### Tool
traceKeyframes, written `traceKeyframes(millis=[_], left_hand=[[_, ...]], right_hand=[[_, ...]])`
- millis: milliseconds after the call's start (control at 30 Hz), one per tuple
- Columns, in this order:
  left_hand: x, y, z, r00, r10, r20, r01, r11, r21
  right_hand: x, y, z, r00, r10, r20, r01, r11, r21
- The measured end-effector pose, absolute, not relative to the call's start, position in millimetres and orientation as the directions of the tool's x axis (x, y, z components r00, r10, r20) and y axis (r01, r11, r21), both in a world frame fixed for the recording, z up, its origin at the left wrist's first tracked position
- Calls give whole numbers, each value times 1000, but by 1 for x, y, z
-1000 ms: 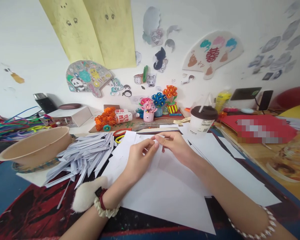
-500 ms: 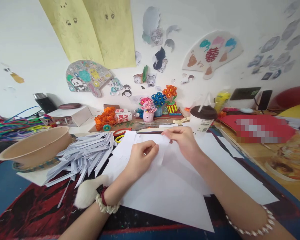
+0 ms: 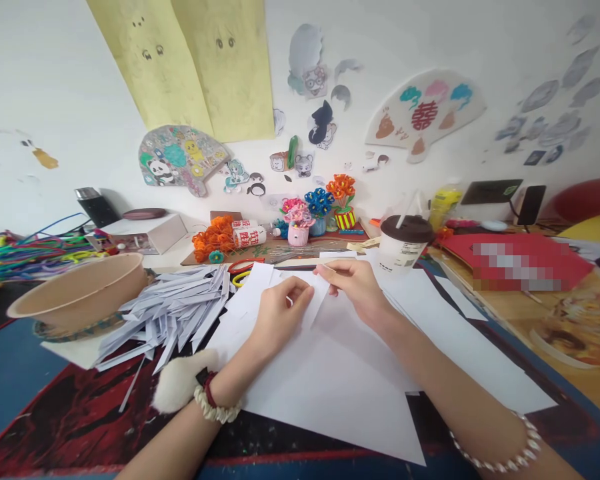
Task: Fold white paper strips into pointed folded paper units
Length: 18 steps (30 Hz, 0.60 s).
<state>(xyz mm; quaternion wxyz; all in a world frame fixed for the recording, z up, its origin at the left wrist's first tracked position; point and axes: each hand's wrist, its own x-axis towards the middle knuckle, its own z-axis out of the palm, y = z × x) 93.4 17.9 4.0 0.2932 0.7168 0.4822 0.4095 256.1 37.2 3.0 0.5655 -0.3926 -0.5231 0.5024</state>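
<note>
My left hand [image 3: 279,312] and my right hand [image 3: 356,287] meet over the middle of the desk and both pinch one small white paper strip [image 3: 318,300]. The left thumb and forefinger grip its near end; the right fingers hold its far end, level with the left fingertips. Under the hands lie large white paper sheets [image 3: 350,393]. A heap of folded white paper strips [image 3: 173,312] lies to the left of my left hand.
A tan paper bowl [image 3: 77,292] stands at the left, coloured pipe cleaners [image 3: 25,257] behind it. A lidded drink cup with straw [image 3: 405,243] stands just beyond my right hand. Red-handled scissors [image 3: 243,267], small craft flower pots [image 3: 317,213] and orange flowers [image 3: 213,237] line the back.
My right hand moved out to the right and up along the strip, then came back close to my left hand. The left hand stayed in place, pinching the paper.
</note>
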Motion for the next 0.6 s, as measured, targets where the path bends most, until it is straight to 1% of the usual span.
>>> traceKeyframes(millis=[67,133,200,233,300,400,467,600], left_hand=[[92,18,3,184,939,291,371,-340,864],[91,18,3,178,949,261,255,-301,919],[90,18,4,204,953,225,170,-260,950],[89,18,5,222,951,215,159,-253,954],[89,18,7,247,939,239,210,-293,933],[89,16,9,279,906,318,354,-405,843],[89,15,10,300,896,327,409,-430,804],[90,14,12,381,877,294,349,-431,832]], right_hand=[[258,37,4,-154,971,181,-245,140,-959],[259,37,5,-272,947,173,-305,85,-949],[260,36,6,-347,922,175,-300,68,-952],[260,36,6,-361,915,180,-280,78,-957],[259,35,6,-349,915,202,-228,126,-965],[258,35,6,-291,928,233,-171,189,-967],[259,35,6,-264,936,233,-145,201,-969],[262,36,8,-279,932,230,-122,203,-971]])
